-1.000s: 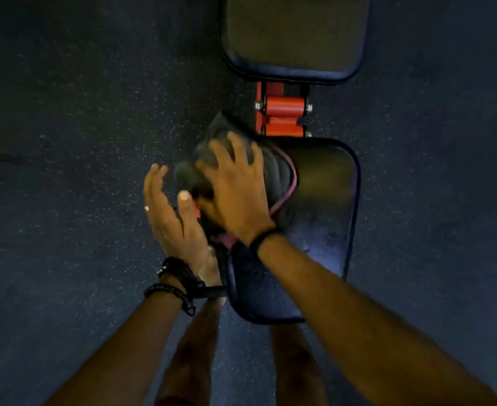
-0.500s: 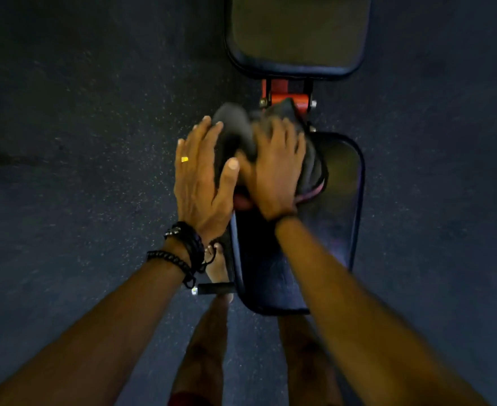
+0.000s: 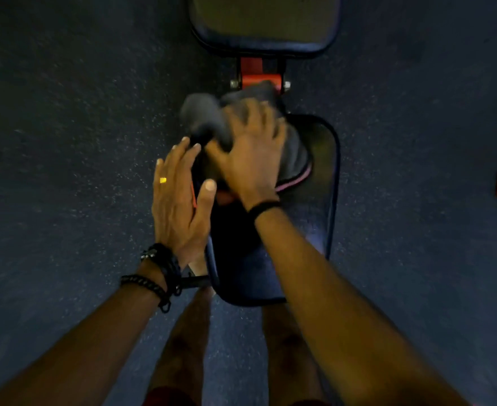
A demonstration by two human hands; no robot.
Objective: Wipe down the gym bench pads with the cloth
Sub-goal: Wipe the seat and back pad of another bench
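Dark speckled floor (image 3: 74,118); seat pad (image 3: 320,177) w/ cloth (image 3: 294,150), red frame (image 3: 251,72).

A gym is indicated by a padded bench (image 3: 314,200) on an orange frame (image 3: 251,73) over speckled rubber flooring (image 3: 80,127).

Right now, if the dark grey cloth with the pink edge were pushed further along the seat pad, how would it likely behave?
The dark grey cloth with the pink edge looks floppy: it bunches into soft folds under the right hand. It probably slides easily, since the black seat pad looks smooth and slightly shiny. It would likely droop off the pad's far end, where it already overhangs.
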